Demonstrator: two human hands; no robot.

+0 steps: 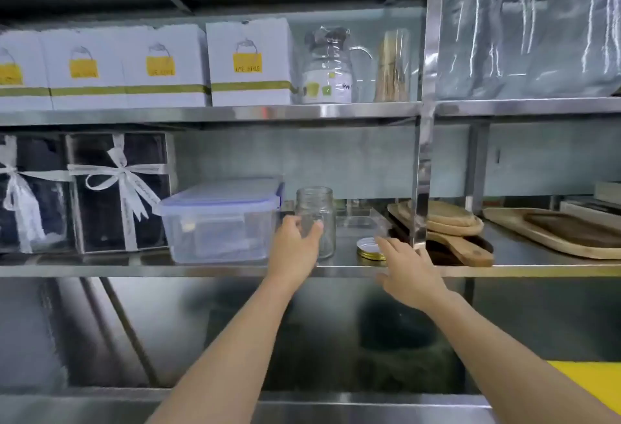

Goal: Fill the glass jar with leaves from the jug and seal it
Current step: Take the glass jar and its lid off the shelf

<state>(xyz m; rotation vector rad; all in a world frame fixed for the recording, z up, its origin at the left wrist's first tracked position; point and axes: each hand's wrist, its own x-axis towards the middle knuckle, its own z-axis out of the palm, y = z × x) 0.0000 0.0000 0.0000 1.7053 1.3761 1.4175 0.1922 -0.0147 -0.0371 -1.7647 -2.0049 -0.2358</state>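
From the head view we see the empty glass jar (316, 218) upright on the steel shelf (201, 270), our left hand (297, 248) wrapped around its lower part; our right hand (408, 270) is spread open, fingertips at the gold-rimmed lid (368, 248) lying just beside the jar

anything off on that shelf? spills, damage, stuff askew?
Nothing stands out. The glass jar stands upright and empty, with the left hand around it. Its lid lies flat on the shelf beside it, near the right hand. No spills or breakage visible.
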